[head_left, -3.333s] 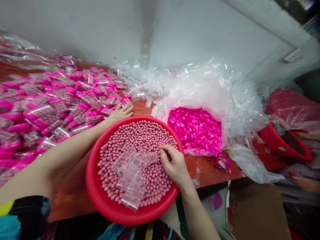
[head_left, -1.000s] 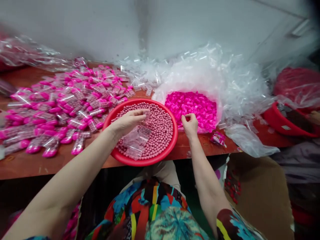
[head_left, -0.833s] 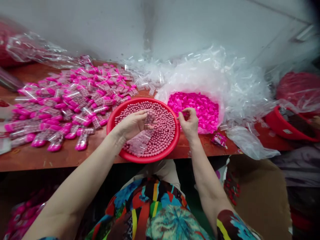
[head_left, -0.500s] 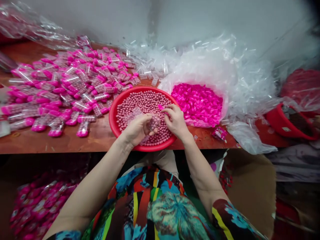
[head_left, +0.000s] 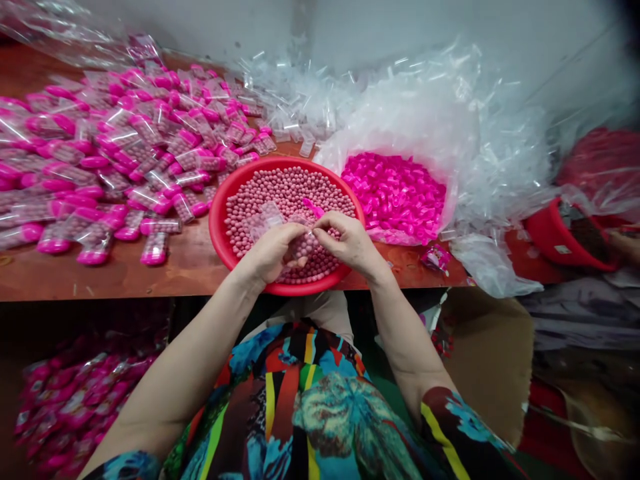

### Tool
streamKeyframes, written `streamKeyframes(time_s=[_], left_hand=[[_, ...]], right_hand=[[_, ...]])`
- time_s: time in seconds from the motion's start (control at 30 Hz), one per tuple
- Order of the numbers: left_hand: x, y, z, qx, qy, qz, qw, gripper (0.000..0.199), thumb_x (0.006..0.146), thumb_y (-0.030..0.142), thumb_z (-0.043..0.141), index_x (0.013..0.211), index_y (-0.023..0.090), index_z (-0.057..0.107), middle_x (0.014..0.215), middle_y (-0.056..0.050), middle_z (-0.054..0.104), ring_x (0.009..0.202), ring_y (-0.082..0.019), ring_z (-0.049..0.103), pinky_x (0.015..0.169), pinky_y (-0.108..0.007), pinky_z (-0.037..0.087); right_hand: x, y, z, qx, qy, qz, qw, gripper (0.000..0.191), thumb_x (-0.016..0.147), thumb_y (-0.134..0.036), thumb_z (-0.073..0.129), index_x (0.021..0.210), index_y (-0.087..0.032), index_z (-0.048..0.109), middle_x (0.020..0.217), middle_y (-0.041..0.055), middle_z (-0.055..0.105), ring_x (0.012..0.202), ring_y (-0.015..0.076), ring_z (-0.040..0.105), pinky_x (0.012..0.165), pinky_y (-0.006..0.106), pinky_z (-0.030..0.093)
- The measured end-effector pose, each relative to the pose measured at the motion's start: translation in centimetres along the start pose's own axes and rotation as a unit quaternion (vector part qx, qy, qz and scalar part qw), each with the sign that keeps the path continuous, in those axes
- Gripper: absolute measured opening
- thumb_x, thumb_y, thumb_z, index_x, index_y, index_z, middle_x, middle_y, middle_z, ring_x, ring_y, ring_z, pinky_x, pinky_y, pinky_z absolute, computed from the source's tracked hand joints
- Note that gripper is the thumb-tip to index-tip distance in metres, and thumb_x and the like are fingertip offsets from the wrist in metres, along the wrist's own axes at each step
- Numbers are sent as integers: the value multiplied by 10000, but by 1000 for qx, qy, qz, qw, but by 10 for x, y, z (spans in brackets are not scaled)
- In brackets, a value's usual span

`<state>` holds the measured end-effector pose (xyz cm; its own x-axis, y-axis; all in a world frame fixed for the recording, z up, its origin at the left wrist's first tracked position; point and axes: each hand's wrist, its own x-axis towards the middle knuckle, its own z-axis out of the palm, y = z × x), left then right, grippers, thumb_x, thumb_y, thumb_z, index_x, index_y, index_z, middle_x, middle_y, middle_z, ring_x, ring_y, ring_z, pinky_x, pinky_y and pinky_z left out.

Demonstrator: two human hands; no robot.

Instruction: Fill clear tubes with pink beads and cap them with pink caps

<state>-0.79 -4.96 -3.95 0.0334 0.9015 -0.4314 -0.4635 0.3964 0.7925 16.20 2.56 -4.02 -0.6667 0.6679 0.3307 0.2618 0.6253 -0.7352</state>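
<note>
A red basin (head_left: 220, 250) full of round pink beads (head_left: 290, 183) stands at the table's front edge. Over it, my left hand (head_left: 273, 253) is closed around a small clear plastic container (head_left: 301, 247), partly hidden by the fingers, with beads showing through. My right hand (head_left: 347, 243) is pinched close to the container's upper end. A bright pink plastic cap (head_left: 313, 208) sticks out at its fingertips; the exact grip is hidden. Empty clear containers (head_left: 267, 217) lie on the beads beside my left hand.
Many bead-filled containers with pink caps (head_left: 145, 143) are heaped at left. A clear bag of loose pink caps (head_left: 395, 197) lies right of the basin. Empty containers (head_left: 320, 113) pile up behind. Another red bucket (head_left: 560, 237) stands at far right, a person's hand (head_left: 627, 245) beside it.
My right hand has moved left with the pink cap, and its fingertips now meet the container in my left hand. The view has shifted slightly. A person's hand has appeared at far right.
</note>
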Motion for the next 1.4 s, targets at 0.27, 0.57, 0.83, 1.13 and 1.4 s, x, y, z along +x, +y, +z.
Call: streamKeyframes(time_s=[0.27,0.57,0.83,1.13,1.4], left_hand=[[-1,0,3,54,30,-8,998,141,783,264,682,718,186,585,612,10,513,488,-96,459,408,-185,352],[1,-4,2,47,31,6,998,182,784,266,699,716,181,553,597,24,483,430,-76,423,364,-167,297],[-2,-3,3,36,32,27,998,206,785,318,725,768,165,588,619,22,531,442,-73,469,378,-149,344],[-8,-2,2,34,7,18,999,226,790,343,760,838,164,629,689,21,556,476,-67,486,403,-147,347],[-7,-2,0,-1,33,15,999,237,780,338,778,863,160,644,707,17,579,500,-71,505,425,-152,397]], right_hand=[[-7,6,1,95,-13,50,994,136,948,-332,675,978,-218,743,983,30,763,931,198,703,904,346,562],[-8,15,10,56,47,74,995,136,930,-273,607,932,-190,715,903,28,740,855,180,676,823,315,546],[-24,0,3,117,1,58,991,185,939,-258,623,1093,-211,715,1112,50,727,1055,193,679,913,325,558],[-11,1,8,82,19,37,996,133,952,-273,653,1009,-203,750,1003,39,769,959,190,708,911,341,567],[-14,11,0,-35,46,71,996,131,928,-189,586,957,-187,714,915,33,729,828,174,675,769,293,548]])
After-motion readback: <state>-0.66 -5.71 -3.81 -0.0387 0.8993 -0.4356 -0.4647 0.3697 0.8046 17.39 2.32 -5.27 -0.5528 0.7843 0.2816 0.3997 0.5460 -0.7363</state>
